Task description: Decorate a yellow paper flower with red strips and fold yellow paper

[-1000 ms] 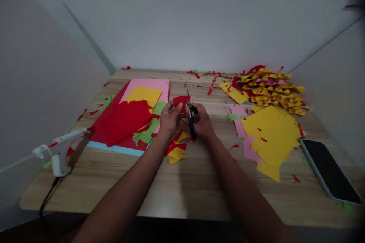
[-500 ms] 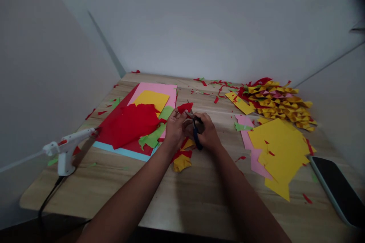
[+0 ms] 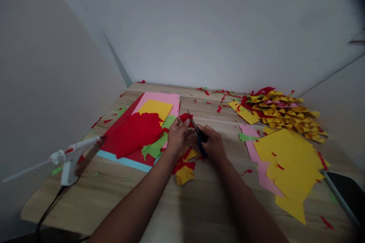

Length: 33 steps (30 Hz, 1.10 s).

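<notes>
My left hand pinches a small piece of red paper above the middle of the table. My right hand is wrapped around the dark handles of a pair of scissors, whose blades reach up and left to the red piece. Just below my hands lies a small crumpled yellow and red paper piece. To the left of my left hand, a large red crumpled paper lies over a stack of sheets, with torn green paper at its edge.
A white glue gun stands at the left with its cord over the edge. Yellow paper sheets and a pink strip lie right. Behind them is a layered yellow paper piece. A phone lies far right; red scraps are scattered about.
The whole view has shifted, so the table sits lower in it. The scissor blades now lie across the red piece, which shows less of itself. Both hands keep their holds.
</notes>
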Each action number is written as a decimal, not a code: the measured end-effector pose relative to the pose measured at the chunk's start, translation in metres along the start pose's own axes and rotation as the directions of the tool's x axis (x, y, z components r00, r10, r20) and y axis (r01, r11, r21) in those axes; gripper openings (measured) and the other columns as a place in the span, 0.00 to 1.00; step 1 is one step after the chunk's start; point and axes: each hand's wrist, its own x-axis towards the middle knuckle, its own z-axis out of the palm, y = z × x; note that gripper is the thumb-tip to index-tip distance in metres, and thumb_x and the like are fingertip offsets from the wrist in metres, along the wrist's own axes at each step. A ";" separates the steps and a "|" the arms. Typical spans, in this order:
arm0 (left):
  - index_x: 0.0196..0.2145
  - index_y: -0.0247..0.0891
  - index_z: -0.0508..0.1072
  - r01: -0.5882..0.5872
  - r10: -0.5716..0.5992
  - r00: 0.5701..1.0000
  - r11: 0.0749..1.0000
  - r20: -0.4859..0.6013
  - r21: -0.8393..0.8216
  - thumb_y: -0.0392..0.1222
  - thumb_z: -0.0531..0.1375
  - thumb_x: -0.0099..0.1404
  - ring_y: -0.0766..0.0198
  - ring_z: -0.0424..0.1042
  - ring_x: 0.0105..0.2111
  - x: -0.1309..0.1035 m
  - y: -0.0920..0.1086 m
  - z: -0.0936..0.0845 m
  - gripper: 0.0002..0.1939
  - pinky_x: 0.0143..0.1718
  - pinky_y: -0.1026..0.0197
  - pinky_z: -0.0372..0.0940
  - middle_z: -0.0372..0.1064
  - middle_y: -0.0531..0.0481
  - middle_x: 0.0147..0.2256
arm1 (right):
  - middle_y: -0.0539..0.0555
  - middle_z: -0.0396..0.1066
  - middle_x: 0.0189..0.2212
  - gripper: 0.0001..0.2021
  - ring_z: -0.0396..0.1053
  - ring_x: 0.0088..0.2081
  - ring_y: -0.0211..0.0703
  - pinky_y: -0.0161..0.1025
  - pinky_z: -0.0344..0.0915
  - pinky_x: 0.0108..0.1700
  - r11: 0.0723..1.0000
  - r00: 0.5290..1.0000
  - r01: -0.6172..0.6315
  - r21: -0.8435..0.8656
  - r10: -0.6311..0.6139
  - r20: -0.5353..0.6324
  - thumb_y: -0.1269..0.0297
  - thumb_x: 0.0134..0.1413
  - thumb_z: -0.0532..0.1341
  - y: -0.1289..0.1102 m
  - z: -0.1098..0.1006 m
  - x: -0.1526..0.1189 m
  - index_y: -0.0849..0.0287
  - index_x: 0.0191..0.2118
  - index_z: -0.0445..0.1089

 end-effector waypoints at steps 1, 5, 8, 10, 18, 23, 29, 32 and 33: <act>0.41 0.39 0.71 -0.001 0.001 1.000 1.000 -0.003 0.000 0.48 0.76 0.47 0.72 0.72 0.28 0.001 0.000 -0.001 0.27 0.30 0.68 0.69 0.73 0.56 0.33 | 0.47 0.65 0.26 0.14 0.66 0.28 0.39 0.35 0.63 0.32 1.000 1.000 -0.004 -0.007 0.004 -0.001 0.59 0.55 0.65 0.000 0.000 0.000 0.52 0.47 0.76; 0.38 0.38 0.71 -0.025 0.025 1.000 1.000 -0.002 0.009 0.48 0.75 0.47 0.73 0.69 0.24 0.007 0.001 -0.004 0.25 0.27 0.69 0.66 0.70 0.58 0.28 | 0.49 0.69 0.27 0.14 0.67 0.29 0.41 0.37 0.66 0.35 0.996 0.993 -0.094 -0.005 0.093 -0.075 0.55 0.55 0.64 0.002 0.003 0.002 0.54 0.45 0.75; 0.34 0.37 0.70 -0.048 0.049 0.999 0.998 -0.008 0.046 0.50 0.75 0.48 0.73 0.67 0.23 0.011 0.002 -0.007 0.23 0.25 0.69 0.64 0.67 0.59 0.24 | 0.53 0.72 0.35 0.17 0.70 0.36 0.45 0.42 0.69 0.41 0.980 0.967 -0.195 0.031 0.198 -0.160 0.54 0.53 0.65 0.003 0.004 0.003 0.56 0.46 0.71; 0.32 0.37 0.69 -0.059 0.059 0.998 0.996 -0.006 0.074 0.52 0.74 0.49 0.74 0.66 0.21 0.013 0.002 -0.008 0.23 0.25 0.69 0.63 0.64 0.60 0.22 | 0.55 0.71 0.40 0.21 0.70 0.41 0.47 0.46 0.69 0.47 0.986 0.971 -0.165 0.028 0.168 -0.169 0.53 0.52 0.66 0.002 0.004 0.004 0.56 0.49 0.67; 0.31 0.36 0.73 -0.148 0.147 0.989 0.956 0.024 0.253 0.57 0.73 0.50 0.71 0.68 0.23 0.014 0.000 -0.014 0.23 0.28 0.67 0.66 0.71 0.54 0.26 | 0.57 0.71 0.46 0.23 0.69 0.48 0.50 0.48 0.68 0.53 0.999 0.999 -0.031 0.015 0.031 -0.011 0.60 0.50 0.67 -0.004 0.005 0.003 0.53 0.53 0.68; 0.31 0.35 0.74 -0.180 0.167 0.983 0.939 0.070 0.292 0.57 0.72 0.51 0.71 0.67 0.22 0.018 0.002 -0.017 0.22 0.26 0.68 0.64 0.70 0.54 0.24 | 0.53 0.74 0.38 0.19 0.73 0.39 0.45 0.42 0.70 0.45 0.997 0.997 -0.068 0.032 0.067 0.023 0.58 0.52 0.67 -0.005 0.004 0.002 0.52 0.50 0.74; 0.30 0.35 0.72 -0.182 0.179 0.983 0.944 0.034 0.277 0.55 0.72 0.53 0.71 0.66 0.22 0.018 0.002 -0.015 0.21 0.25 0.68 0.63 0.68 0.56 0.23 | 0.53 0.75 0.35 0.17 0.73 0.37 0.47 0.42 0.70 0.42 0.988 0.985 -0.155 -0.022 0.152 -0.078 0.52 0.53 0.65 -0.002 0.005 0.004 0.54 0.46 0.75; 0.31 0.35 0.72 -0.169 0.172 0.985 0.949 0.012 0.268 0.55 0.72 0.52 0.71 0.66 0.22 0.018 0.001 -0.015 0.22 0.25 0.68 0.63 0.67 0.56 0.23 | 0.55 0.74 0.40 0.20 0.73 0.39 0.47 0.44 0.70 0.45 0.982 0.975 -0.186 0.020 0.187 -0.117 0.53 0.54 0.65 -0.003 0.005 0.004 0.56 0.50 0.70; 0.31 0.35 0.72 -0.168 0.171 0.985 0.949 0.010 0.266 0.55 0.72 0.52 0.71 0.66 0.22 0.018 0.001 -0.015 0.22 0.25 0.68 0.62 0.67 0.56 0.23 | 0.56 0.73 0.42 0.21 0.72 0.41 0.48 0.45 0.70 0.47 0.985 0.979 -0.171 0.013 0.171 -0.113 0.53 0.54 0.65 -0.004 0.005 0.004 0.56 0.51 0.68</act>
